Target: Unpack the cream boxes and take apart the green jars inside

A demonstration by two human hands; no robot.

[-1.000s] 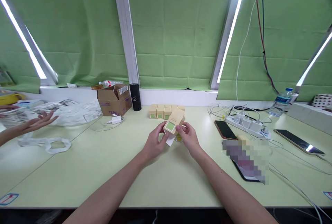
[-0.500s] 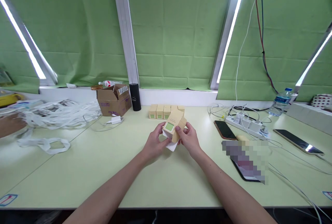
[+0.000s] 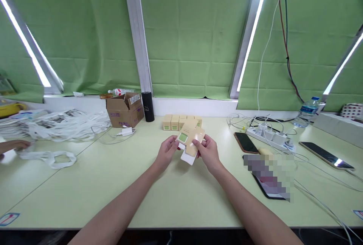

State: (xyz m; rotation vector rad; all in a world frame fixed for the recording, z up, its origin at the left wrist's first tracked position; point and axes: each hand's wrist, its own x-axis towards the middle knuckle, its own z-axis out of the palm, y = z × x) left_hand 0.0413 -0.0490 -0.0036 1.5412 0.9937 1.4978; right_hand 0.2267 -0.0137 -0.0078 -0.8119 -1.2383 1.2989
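- Because both hands hold the small carton (image 3: 190,131) just above the desk (image 3: 170,207), its weight seems shared and its panels steadied.
- The left grip (image 3: 167,150) pinches the edge beside the green square, apparently leaving the printed face unobstructed.
- The right grip (image 3: 209,152) clasps the opposite side, thumb across a tan panel, probably to stop it springing.
- A white flap (image 3: 188,158) points toward the person, perhaps for easy reach.
- Similar boxes (image 3: 167,122) stand behind, seemingly lined up for tidiness.

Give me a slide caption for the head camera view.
Left hand and right hand hold a tan carton over a pale table, near a row of small boxes.
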